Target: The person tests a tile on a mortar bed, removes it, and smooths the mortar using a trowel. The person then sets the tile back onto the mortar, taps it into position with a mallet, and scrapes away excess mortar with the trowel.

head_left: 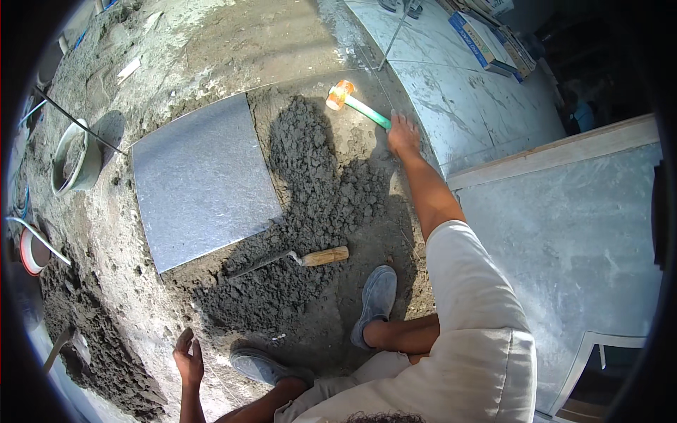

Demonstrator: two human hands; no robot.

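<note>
At the end of my outstretched arm, my right hand [403, 134] is closed round the end of the green handle of a rubber mallet [365, 111]. Its orange-and-white head points to the left, over the bare ground. My left hand [189, 359] is low at the left, fingers extended and holding nothing. A large grey square tile [204, 180] lies in front of me, with wet grey mortar [303, 141] heaped along its right and near sides. On the mortar by the tile's near edge rests a trowel [326, 256], wooden handle to the right, blade partly covered in mortar.
A bucket [92, 166] stands at left beneath a dark rod [84, 123]. More mortar [99, 352] is piled at lower left. White marbled tiles [451, 92] border the right, with cardboard boxes [486, 46] on them. A pale panel [557, 247] stands close on my right.
</note>
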